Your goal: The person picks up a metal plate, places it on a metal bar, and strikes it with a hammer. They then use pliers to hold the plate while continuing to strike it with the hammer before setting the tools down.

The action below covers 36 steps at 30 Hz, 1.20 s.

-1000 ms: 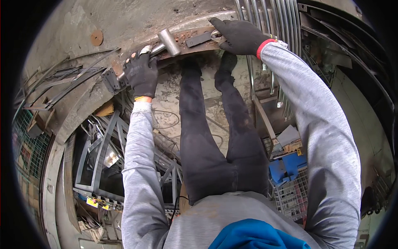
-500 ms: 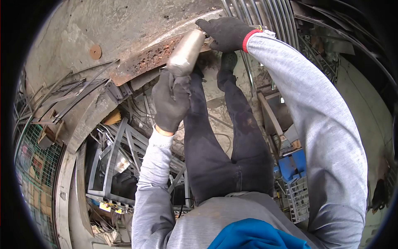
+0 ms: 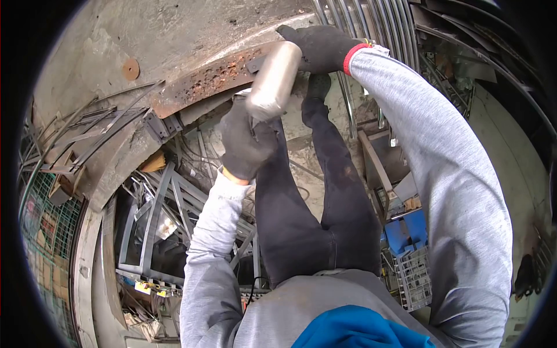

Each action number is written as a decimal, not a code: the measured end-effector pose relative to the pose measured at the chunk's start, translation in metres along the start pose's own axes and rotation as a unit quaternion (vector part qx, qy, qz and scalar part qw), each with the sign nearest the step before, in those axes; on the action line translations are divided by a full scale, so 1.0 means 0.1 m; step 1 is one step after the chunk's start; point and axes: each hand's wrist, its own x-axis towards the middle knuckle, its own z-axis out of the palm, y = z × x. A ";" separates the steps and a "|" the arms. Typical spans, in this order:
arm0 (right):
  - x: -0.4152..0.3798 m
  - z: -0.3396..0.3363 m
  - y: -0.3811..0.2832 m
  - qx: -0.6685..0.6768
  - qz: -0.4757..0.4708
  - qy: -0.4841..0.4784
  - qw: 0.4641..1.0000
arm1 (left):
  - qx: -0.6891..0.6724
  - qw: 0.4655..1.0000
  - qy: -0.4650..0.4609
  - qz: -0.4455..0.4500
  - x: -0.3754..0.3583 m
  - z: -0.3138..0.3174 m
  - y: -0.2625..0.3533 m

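A thick silvery metal cylinder [image 3: 275, 81], like a hammer head, slants in front of my gloved left hand [image 3: 245, 141]. My left hand is closed round what looks like its handle, mostly hidden by the fingers. At the top, my right hand [image 3: 322, 47], in a dark glove with a red cuff, is closed on a small dark metal piece [image 3: 253, 65] that shows left of the cylinder. The piece lies over a rusty, pitted metal plate [image 3: 200, 85]. The cylinder hides part of the right hand's fingers.
Shiny metal tubes [image 3: 380, 29] stand beyond my right forearm. Grey metal frames [image 3: 152, 223] lie at lower left, near green wire mesh [image 3: 55, 214]. A rusty disc [image 3: 130, 69] lies at upper left. A blue box [image 3: 406, 231] and white crate [image 3: 413, 278] are at right.
My left hand and the metal cylinder have moved a little right and down. More of the small dark piece now shows beside the cylinder. My right hand has barely moved.
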 end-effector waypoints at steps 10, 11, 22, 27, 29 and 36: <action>0.02 0.03 0.00 0.006 0.004 -0.005 1.000 | 0.218 0.959 -0.060 -0.171 0.15 -0.22 -0.53; 0.02 -0.06 -0.02 -0.001 0.018 -0.031 0.999 | 0.256 0.957 -0.044 -0.133 0.06 -0.35 -0.74; -0.06 0.26 0.09 0.146 0.034 0.029 0.988 | 0.479 0.874 -0.067 -0.038 -0.01 -0.93 -1.46; -0.38 0.47 0.31 0.749 0.039 -0.114 0.652 | 0.453 0.881 -0.030 -0.130 0.01 -0.85 -1.18; -0.63 0.34 0.09 0.932 -0.014 -0.180 0.315 | 0.453 0.887 0.059 -0.062 0.10 -0.75 -0.78; -0.94 0.34 -0.49 0.960 -0.059 -0.186 0.200 | -0.002 0.985 -0.015 -0.171 0.35 -0.21 0.58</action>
